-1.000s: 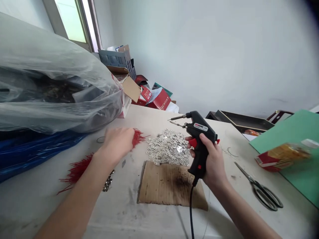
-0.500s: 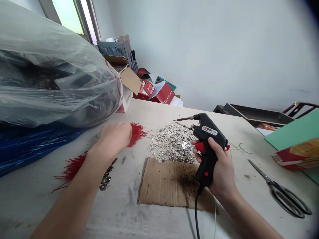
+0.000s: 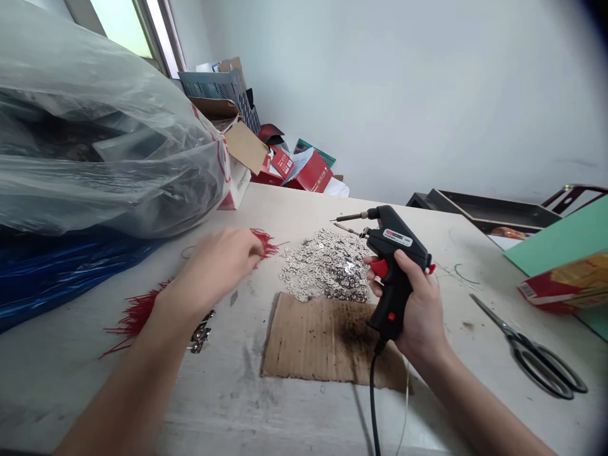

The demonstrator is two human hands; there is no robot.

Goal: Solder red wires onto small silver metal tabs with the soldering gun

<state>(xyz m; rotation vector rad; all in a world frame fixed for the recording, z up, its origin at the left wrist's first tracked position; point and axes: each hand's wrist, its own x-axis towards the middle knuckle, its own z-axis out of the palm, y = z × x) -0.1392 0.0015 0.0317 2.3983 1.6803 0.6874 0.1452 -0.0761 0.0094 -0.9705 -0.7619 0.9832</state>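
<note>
My right hand (image 3: 420, 304) is closed round the grip of a black soldering gun (image 3: 396, 247) with a red trigger. Its tip points left, above a heap of small shiny metal pieces (image 3: 327, 266). Blurred by motion, my left hand (image 3: 223, 256) is over the near side of a bundle of red wires (image 3: 266, 243). Its fingers are curled, and what they hold, if anything, is hidden. Partly behind my left forearm lie a second bundle of red wires (image 3: 137, 316) and a few joined metal pieces (image 3: 202, 332).
A scorched cardboard piece (image 3: 304, 342) lies in front of the heap. Scissors (image 3: 536, 354) rest at right, near a red and yellow packet (image 3: 570, 282). A large plastic bag (image 3: 118, 183) bulges over the left side. Opened boxes (image 3: 247, 149) stand at the back.
My left hand has shifted slightly right across the red wires, covering more of that bundle. The soldering gun stays in my right hand, and the view has tilted a little.
</note>
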